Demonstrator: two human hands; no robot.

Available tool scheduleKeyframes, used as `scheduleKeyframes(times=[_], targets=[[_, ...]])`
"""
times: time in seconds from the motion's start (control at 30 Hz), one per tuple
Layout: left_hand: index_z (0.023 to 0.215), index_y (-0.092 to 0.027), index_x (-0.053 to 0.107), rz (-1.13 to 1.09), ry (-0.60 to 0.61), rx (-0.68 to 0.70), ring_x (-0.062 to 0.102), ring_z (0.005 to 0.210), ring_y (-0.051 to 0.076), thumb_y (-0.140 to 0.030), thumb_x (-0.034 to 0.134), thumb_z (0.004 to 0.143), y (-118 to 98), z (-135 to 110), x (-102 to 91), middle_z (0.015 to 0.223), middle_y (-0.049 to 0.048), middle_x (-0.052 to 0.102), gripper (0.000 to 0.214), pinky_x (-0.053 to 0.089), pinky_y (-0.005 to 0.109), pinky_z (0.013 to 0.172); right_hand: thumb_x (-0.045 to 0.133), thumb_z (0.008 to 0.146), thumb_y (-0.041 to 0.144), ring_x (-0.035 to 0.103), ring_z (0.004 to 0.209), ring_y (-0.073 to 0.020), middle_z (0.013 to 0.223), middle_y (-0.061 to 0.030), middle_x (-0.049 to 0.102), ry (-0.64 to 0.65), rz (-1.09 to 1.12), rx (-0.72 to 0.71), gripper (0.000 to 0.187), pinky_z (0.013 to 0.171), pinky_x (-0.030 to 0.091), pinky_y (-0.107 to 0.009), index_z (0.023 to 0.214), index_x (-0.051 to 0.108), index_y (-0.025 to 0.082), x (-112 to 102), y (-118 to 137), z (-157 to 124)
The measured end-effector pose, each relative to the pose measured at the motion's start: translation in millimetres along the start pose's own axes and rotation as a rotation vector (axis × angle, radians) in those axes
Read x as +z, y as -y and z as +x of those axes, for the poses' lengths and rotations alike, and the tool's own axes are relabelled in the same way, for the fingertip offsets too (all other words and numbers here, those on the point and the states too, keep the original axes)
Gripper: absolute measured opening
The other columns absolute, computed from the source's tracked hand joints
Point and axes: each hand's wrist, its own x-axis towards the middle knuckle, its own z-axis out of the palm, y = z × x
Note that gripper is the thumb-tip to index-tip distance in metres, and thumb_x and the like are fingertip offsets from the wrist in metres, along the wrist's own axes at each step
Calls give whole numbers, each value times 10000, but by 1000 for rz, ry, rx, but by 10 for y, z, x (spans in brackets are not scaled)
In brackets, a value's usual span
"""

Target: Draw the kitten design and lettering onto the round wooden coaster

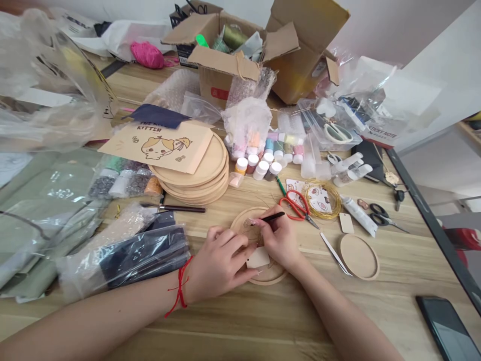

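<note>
"Noticed what nearest?"

"Found a phone (pixel 447 323) lying at the near right of the table (pixel 233 328)."

"And past that?"

"Came to the left hand (pixel 216 263), with a red string bracelet (pixel 181 287) at its wrist. Saw its fingers spread over the left side of a round wooden plate (pixel 276 276), beside a small pale tag (pixel 258 257) on that plate. Could not tell a firm grip from a light touch."

"Located the plate where?"

"In the middle of the scene, under both hands."

"Saw what in the right hand (pixel 280 235)?"

"Made out a slim black tool (pixel 274 216), pinched between thumb and fingers over the far part of the plate."

"Spotted anything to the sides?"

"Saw a clear bag with dark blue contents (pixel 146 255) at left, and a smaller wooden plate (pixel 358 256) beside a thin white strip (pixel 334 253) at right. Found red-handled scissors (pixel 300 204) just beyond the right hand, near a coil of gold wire (pixel 339 204)."

"Looked farther?"

"Saw a stack of wooden plates (pixel 218 183) at left, partly under a kitten-printed envelope (pixel 161 150). Noted white-capped jars (pixel 260 170) to its right, then an open cardboard box (pixel 212 82) at the far side."
</note>
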Motion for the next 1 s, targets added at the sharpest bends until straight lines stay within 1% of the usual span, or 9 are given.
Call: scheduleKeyframes(times=[0.1, 0.2, 0.27, 0.33, 0.4, 0.5, 0.7, 0.83, 1.0], targets=[[998, -195, 640, -55, -81, -30, 544, 843, 204, -468, 602, 909, -1, 33, -50, 917, 26, 662, 289, 322, 386, 772, 651, 831, 233, 559, 662, -178, 700, 2, 582, -13, 16, -19, 138, 612, 452, -311, 782, 522, 233, -9, 18, 3], [882, -178, 613, -59, -181, -151, 535, 815, 195, -361, 586, 936, 36, 81, -99, 866, 31, 661, 193, 333, 371, 762, 646, 840, 232, 553, 649, -167, 691, 7, 574, -32, 108, -42, 135, 595, 451, -296, 777, 527, 234, -20, 88, -10], [901, -165, 607, -24, -190, -249, 523, 830, 205, -311, 538, 960, 76, 111, -118, 880, 48, 657, 172, 340, 366, 758, 654, 843, 245, 549, 644, -156, 700, 11, 570, -41, 203, -39, 138, 589, 453, -284, 781, 531, 232, -20, 157, -28], [940, -156, 612, -9, -153, -299, 512, 852, 216, -298, 464, 989, 112, 129, -122, 918, 66, 654, 211, 345, 368, 759, 679, 832, 269, 540, 627, -143, 699, 17, 562, -45, 280, -9, 159, 576, 449, -272, 778, 534, 229, -12, 229, -48], [937, -162, 618, -17, -117, -286, 508, 859, 216, -289, 406, 1005, 130, 133, -115, 938, 69, 655, 256, 345, 369, 766, 704, 817, 307, 521, 593, -132, 680, 25, 549, -40, 325, 43, 195, 546, 435, -263, 766, 535, 223, 0, 289, -65], [892, -171, 612, -17, -98, -235, 512, 842, 203, -252, 375, 1010, 125, 125, -96, 928, 58, 664, 277, 334, 367, 762, 723, 799, 373, 496, 549, -121, 658, 31, 535, -22, 376, 116, 254, 504, 414, -260, 743, 530, 217, 18, 346, -78], [836, -169, 560, 31, -131, -191, 512, 786, 192, -198, 406, 993, 102, 125, -69, 854, 42, 655, 222, 328, 364, 733, 739, 764, 443, 461, 498, -109, 616, 42, 516, -21, 415, 192, 335, 450, 378, -248, 718, 496, 218, 39, 398, -75], [805, -178, 529, 80, -152, -168, 501, 765, 194, -182, 405, 989, 87, 134, -72, 807, 38, 637, 221, 321, 357, 719, 748, 748, 442, 437, 470, -103, 580, 49, 507, -43, 424, 222, 352, 431, 360, -241, 700, 477, 222, 52, 434, -88], [789, -180, 512, 101, -149, -163, 492, 751, 195, -175, 416, 986, 79, 130, -66, 779, 33, 623, 219, 314, 353, 710, 743, 749, 404, 448, 481, -105, 591, 41, 521, -38, 413, 227, 316, 445, 371, -244, 704, 490, 219, 53, 445, -97]])
